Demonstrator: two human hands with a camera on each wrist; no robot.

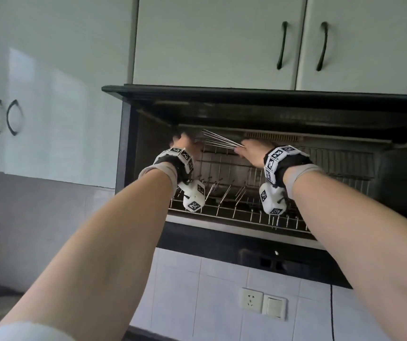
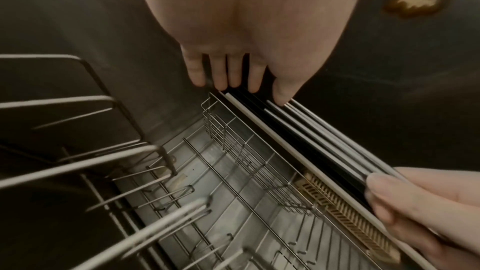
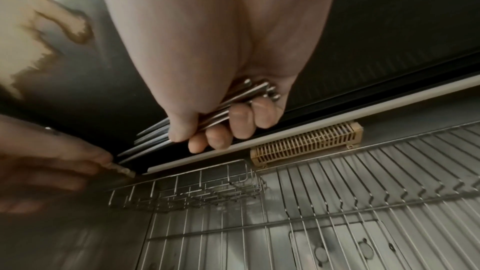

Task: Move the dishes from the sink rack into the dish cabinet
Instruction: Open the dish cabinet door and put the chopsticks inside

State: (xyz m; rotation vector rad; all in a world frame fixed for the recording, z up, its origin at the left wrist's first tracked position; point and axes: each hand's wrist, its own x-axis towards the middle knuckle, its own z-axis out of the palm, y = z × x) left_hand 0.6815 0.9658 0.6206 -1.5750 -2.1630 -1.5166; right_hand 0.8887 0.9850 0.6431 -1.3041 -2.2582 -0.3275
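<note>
- Grips at least five chopsticks [image 3: 259, 88] in the clenched right hand [image 3: 202, 59]: slim, silvery metal, fanned out toward the left hand [image 2: 246, 17].
- Touches their tips with the left thumb; cannot tell whether pinching.
- Holds them at the open dish cabinet [image 1: 222, 92], one small wire basket [image 3: 197, 188] just below the fingers.

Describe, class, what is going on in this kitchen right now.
A person reaches both hands into the open dish cabinet. The right hand grips a bundle of metal chopsticks; the left hand touches their far ends with its fingertips, near the small wire basket at the back. The chopsticks are not yet in the basket.
</note>
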